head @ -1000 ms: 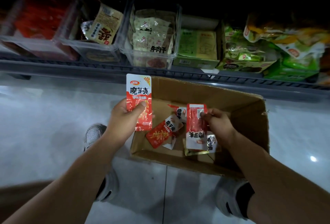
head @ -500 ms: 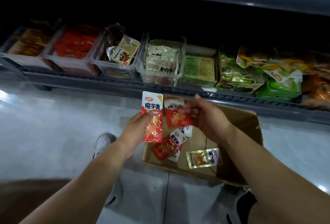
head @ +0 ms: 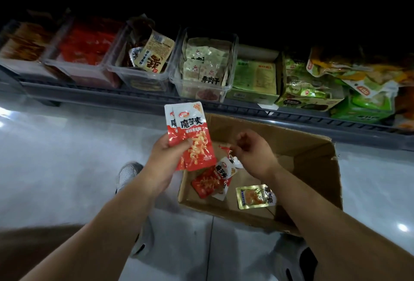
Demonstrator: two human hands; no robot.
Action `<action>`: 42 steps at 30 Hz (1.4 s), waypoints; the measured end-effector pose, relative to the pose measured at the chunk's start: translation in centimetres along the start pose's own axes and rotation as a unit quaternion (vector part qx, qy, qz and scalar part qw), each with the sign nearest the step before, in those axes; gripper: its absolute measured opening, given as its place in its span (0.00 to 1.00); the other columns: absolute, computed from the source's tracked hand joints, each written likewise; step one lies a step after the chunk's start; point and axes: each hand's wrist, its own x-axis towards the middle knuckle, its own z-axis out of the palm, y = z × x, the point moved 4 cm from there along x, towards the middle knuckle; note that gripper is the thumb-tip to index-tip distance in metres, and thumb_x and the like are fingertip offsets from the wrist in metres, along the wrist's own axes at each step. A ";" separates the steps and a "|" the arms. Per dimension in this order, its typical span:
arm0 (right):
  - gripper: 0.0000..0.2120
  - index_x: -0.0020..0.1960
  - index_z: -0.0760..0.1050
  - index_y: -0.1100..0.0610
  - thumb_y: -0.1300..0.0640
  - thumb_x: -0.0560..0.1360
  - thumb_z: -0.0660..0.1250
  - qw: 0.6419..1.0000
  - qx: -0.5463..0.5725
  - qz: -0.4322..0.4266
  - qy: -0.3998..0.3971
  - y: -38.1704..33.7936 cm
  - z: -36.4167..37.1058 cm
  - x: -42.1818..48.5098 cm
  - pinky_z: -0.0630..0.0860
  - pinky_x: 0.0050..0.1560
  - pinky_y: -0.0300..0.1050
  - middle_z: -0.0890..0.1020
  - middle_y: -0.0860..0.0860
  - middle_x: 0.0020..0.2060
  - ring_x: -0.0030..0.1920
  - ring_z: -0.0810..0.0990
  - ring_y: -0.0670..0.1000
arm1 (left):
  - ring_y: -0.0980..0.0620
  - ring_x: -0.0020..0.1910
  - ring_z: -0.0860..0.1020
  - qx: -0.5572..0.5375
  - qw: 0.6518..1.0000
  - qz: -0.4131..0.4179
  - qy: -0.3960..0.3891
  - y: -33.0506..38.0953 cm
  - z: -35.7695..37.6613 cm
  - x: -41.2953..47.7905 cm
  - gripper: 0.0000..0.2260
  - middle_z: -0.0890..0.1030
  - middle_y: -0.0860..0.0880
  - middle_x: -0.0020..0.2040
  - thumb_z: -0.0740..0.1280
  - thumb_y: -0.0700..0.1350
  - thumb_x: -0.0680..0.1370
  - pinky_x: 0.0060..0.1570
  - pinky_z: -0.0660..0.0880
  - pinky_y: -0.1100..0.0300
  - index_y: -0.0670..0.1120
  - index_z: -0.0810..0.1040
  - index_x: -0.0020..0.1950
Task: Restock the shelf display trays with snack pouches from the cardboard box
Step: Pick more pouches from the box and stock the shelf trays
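Note:
My left hand (head: 167,159) grips two stacked red snack pouches (head: 190,133) upright, just left of the cardboard box (head: 313,168) on the floor. Over the box hovers my right hand (head: 253,153), its fingers loosely curled and holding nothing. Inside the box lie more red pouches (head: 210,181) and one gold pouch (head: 255,195). The shelf display trays run along the back: a clear tray of red pouches (head: 87,50) sits second from the left.
Other clear trays hold brown packs (head: 22,43), a beige pack (head: 154,53) and pale green packs (head: 206,63). Green cartons (head: 255,79) and loose bags (head: 358,74) fill the shelf's right side. Grey shoes (head: 127,173) stand on the glossy floor tiles.
My right hand brought a red pouch up from the box, laid it against the one in my left hand and let go. The view tilted up toward the shelf.

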 end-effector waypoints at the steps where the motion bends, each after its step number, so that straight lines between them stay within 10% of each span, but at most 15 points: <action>1: 0.06 0.51 0.75 0.49 0.60 0.78 0.68 0.999 -0.014 0.050 0.002 2.4 -0.2 0.8 0.79 0.39 0.41 0.83 0.49 0.45 0.46 0.83 0.51 | 0.45 0.54 0.86 -0.001 1.000 0.001 0.004 0.1 -0.2 0.2 0.11 0.87 0.46 0.54 0.69 0.39 0.81 0.58 0.80 0.45 0.48 0.81 0.62; 5: 0.05 0.49 0.79 0.52 0.58 0.75 0.74 0.980 0.014 0.200 0.018 10.7 0.5 2.9 0.82 0.52 0.50 0.84 0.53 0.49 0.50 0.83 0.52 | 0.47 0.53 0.86 0.030 0.999 0.013 -0.007 -0.2 -0.3 0.7 0.11 0.87 0.49 0.55 0.67 0.43 0.83 0.53 0.81 0.49 0.52 0.79 0.64; 8: 0.08 0.49 0.80 0.55 0.57 0.73 0.77 0.963 0.078 0.254 0.048 12.8 1.5 3.8 0.80 0.41 0.39 0.83 0.51 0.47 0.47 0.82 0.50 | 0.49 0.52 0.87 0.036 0.999 0.019 0.003 -0.6 -0.4 1.1 0.10 0.87 0.52 0.54 0.67 0.43 0.82 0.49 0.82 0.52 0.54 0.79 0.62; 19: 0.09 0.48 0.81 0.60 0.64 0.70 0.78 0.892 0.246 0.367 0.092 15.6 4.4 5.6 0.82 0.52 0.63 0.86 0.60 0.48 0.48 0.85 0.62 | 0.52 0.49 0.87 0.064 0.998 0.025 0.010 -0.8 -0.3 2.0 0.09 0.87 0.54 0.51 0.67 0.41 0.82 0.39 0.82 0.62 0.53 0.79 0.60; 30: 0.03 0.49 0.75 0.58 0.62 0.82 0.64 0.975 0.145 0.136 0.104 8.0 -3.6 0.2 0.77 0.32 0.41 0.82 0.54 0.41 0.35 0.80 0.50 | 0.54 0.47 0.87 0.042 0.999 0.015 0.011 -0.2 0.1 1.2 0.08 0.88 0.54 0.49 0.68 0.43 0.82 0.42 0.81 0.60 0.53 0.80 0.58; 37: 0.09 0.43 0.77 0.60 0.59 0.81 0.62 0.916 0.384 0.097 0.062 1.1 -6.8 -2.0 0.80 0.45 0.47 0.81 0.57 0.38 0.38 0.80 0.53 | 0.52 0.48 0.86 0.029 0.999 0.013 0.022 0.1 0.3 -0.9 0.08 0.88 0.52 0.50 0.67 0.41 0.82 0.44 0.79 0.57 0.53 0.81 0.55; 42: 0.06 0.48 0.77 0.58 0.62 0.74 0.74 0.979 0.203 0.036 -0.005 -1.9 -7.2 -2.8 0.82 0.49 0.49 0.81 0.59 0.46 0.45 0.82 0.57 | 0.50 0.47 0.86 0.046 0.999 0.006 0.008 0.3 0.6 -2.5 0.09 0.88 0.51 0.47 0.67 0.38 0.82 0.44 0.80 0.57 0.52 0.81 0.55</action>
